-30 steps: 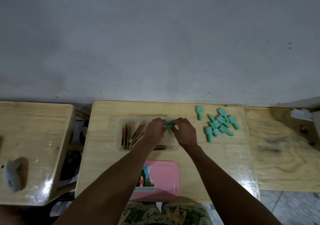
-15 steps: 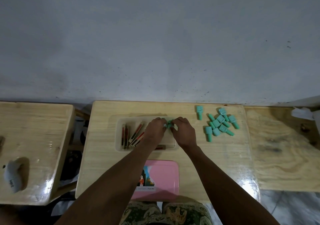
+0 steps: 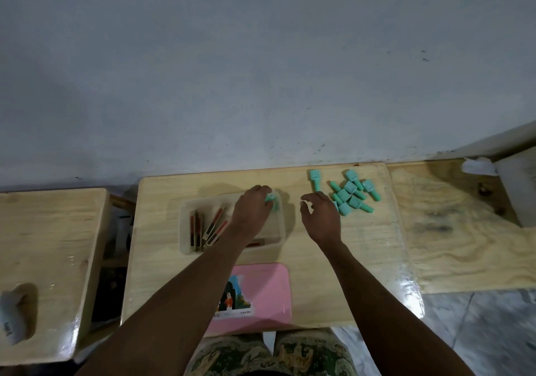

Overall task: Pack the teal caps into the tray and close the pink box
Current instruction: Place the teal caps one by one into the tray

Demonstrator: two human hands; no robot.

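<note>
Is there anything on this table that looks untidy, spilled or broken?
Nothing looks broken. The teal caps lie in a loose heap on the table right of the tray, one cap apart from it. In the tray the red-and-black sticks lie at mixed angles. The left hand grips another teal cap at the tray's far corner.

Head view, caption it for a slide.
Left hand holds teal plastic cap at clear tray's corner; right hand beside loose caps.

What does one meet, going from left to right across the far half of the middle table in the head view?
In order: dark sticks in the tray → left hand gripping a teal cap over the tray → right hand, holding nothing → pile of teal caps.
</note>
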